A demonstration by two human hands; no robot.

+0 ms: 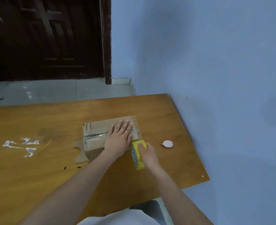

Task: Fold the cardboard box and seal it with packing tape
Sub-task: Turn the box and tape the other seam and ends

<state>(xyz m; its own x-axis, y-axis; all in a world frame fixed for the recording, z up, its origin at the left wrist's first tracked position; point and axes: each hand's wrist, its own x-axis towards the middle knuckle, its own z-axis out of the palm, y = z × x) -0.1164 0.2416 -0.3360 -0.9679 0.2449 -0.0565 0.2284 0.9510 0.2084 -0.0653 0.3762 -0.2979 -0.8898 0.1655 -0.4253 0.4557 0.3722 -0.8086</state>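
We press our left hand (119,139) flat on top of the box (98,135), fingers straight and spread, reaching toward its far right corner. The box lies on the table (36,159), and a strip of clear tape runs across its top out from under our palm toward the left. Our right hand (148,154) grips the yellow tape roll (138,155), thumb on its outer rim and fingers curled round the far side; the roll stands on edge, touching the box's near right corner just beside our left wrist. A loose flap (79,153) sticks out below and left of the pressing hand. Right of the gripping hand, apart from it, lies a small pink cutter (167,143).
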